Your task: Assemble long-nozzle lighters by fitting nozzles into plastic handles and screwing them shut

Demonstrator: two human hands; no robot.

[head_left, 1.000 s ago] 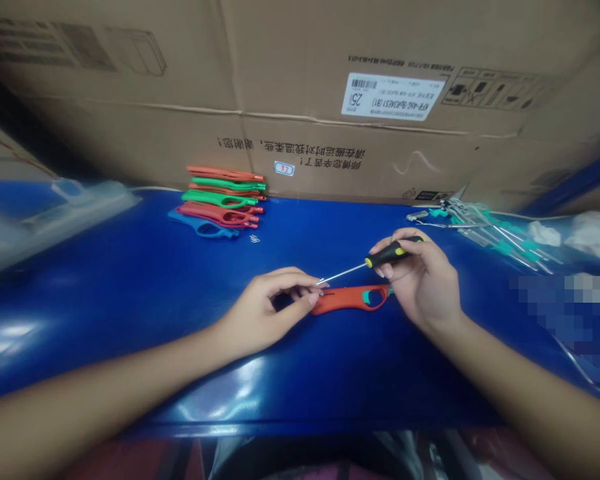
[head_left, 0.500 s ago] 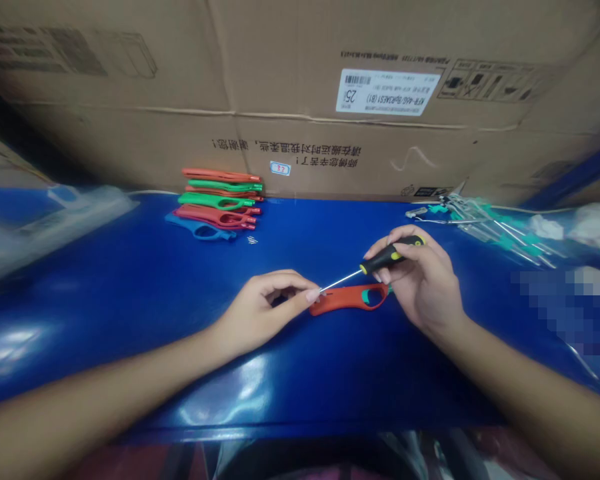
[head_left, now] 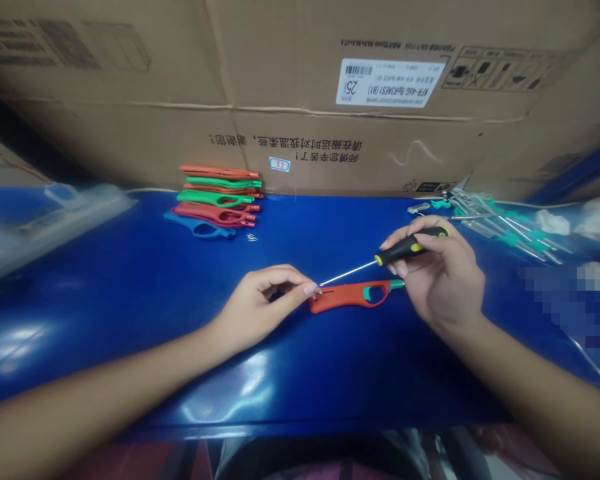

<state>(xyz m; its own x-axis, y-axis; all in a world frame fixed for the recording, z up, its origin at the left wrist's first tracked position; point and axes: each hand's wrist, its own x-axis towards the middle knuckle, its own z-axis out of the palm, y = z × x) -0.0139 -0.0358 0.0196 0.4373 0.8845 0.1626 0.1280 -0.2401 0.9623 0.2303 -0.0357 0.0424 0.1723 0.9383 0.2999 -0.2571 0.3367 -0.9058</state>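
Blue counter (head_left: 145,287): I judge tip placement at the orange handle (head_left: 347,297) in hand, right grip (head_left: 447,280) clasping the screwdriver (head_left: 400,251), left grip's (head_left: 260,303) hold unclear; next calls for steady alignment.

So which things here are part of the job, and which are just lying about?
Seemingly in the job:
screwdriver, in the right hand
orange casing, at the left hand

Lying aside, perhaps related:
stacked coloured casings
small pale pieces
rods with green parts
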